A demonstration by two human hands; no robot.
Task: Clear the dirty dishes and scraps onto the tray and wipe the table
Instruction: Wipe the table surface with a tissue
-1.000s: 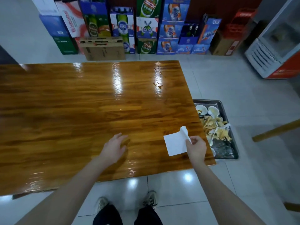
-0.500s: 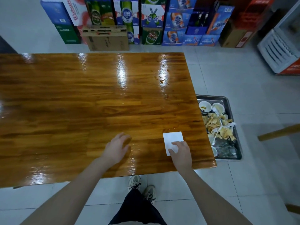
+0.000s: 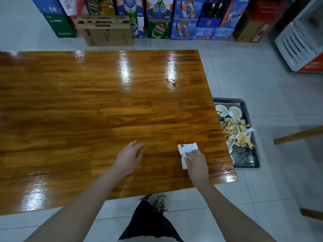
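Right hand (image 3: 196, 160) pressed the napkin (image 3: 189, 148) down on the table (image 3: 87, 110) with flattish fingers, not gripping it. Left hand (image 3: 128, 158) sat loose and empty, a bit to the napkin's left.

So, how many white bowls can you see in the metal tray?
2 clearly, side by side at the far end of the tray: the left bowl and the right bowl. White rims nearer, by the table edge, may be more bowls, partly hidden by scraps.

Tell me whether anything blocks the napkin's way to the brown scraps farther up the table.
Nothing visible does. The right hand presses the napkin flat; only table surface lies between it and the scraps. The left hand is off to the side.
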